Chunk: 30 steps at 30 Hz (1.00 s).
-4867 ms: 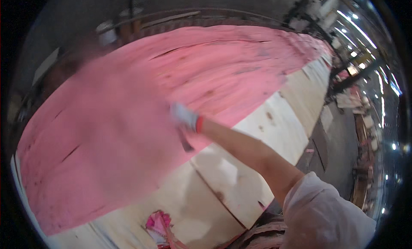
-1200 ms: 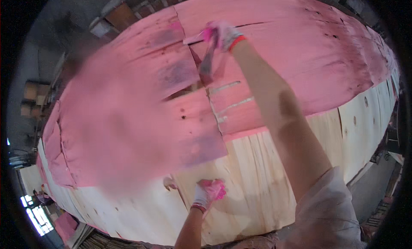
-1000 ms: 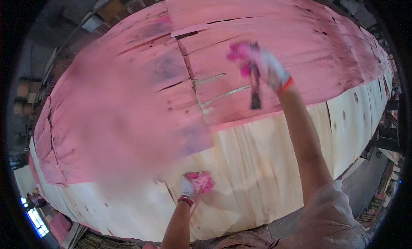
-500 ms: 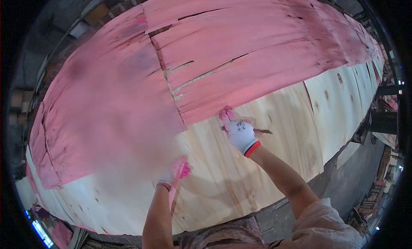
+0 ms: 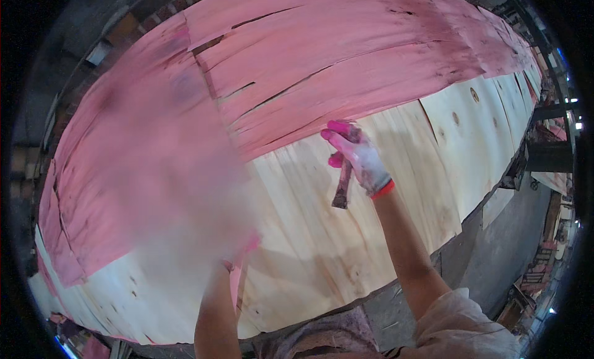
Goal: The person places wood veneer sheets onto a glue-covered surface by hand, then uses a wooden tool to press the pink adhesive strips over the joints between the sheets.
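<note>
My right hand (image 5: 362, 160), in a white glove with pink-stained fingers and a red cuff, is raised over the pale veneer sheets (image 5: 309, 235). Its fingers are closed round a dark, stained tool (image 5: 341, 190) with a flat, squared lower end; whether that end is blade or handle I cannot tell. Lower down, my left hand (image 5: 240, 250) is mostly hidden by a blurred patch. A narrow pink veneer strip (image 5: 236, 286) hangs from it. Beyond both hands, pink-coated veneer sheets (image 5: 334, 62) overlap the pale ones and show several long splits.
A blurred patch covers the left middle of the picture. The stack's near edge curves in front of me, with grey floor (image 5: 507, 247) to its right. Dark metal framing (image 5: 550, 156) stands at the far right. Stacked blocks (image 5: 120, 28) lie behind the far left edge.
My right hand has lifted off the seam between pink and pale sheets and moved slightly right. The tool in it has swung from sideways to pointing down toward me. My left hand has shifted slightly left.
</note>
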Available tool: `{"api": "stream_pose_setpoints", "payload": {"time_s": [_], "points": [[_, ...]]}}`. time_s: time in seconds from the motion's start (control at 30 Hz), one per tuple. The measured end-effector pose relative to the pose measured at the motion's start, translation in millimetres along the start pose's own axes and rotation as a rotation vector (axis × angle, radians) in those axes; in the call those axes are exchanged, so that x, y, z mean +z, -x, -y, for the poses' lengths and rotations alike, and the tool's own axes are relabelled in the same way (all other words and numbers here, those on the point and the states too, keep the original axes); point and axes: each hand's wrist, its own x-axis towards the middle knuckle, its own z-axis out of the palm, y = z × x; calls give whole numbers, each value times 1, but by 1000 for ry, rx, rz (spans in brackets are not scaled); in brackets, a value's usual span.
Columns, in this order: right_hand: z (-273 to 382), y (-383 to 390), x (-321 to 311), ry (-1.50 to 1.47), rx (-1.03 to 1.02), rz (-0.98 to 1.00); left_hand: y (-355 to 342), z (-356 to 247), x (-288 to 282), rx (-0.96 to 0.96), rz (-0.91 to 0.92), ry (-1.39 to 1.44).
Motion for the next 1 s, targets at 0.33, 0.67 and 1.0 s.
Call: {"api": "stream_pose_setpoints", "payload": {"time_s": [0.33, 0.67, 1.0], "points": [[-68, 140, 35, 403, -430, -149, -18, 24, -6, 54, -35, -66], [-72, 164, -19, 946, -670, -388, 32, 11, 20, 184, -66, -124], [-112, 150, 12, 569, -426, -79, 133, 84, 13, 765, -68, -1121]]}}
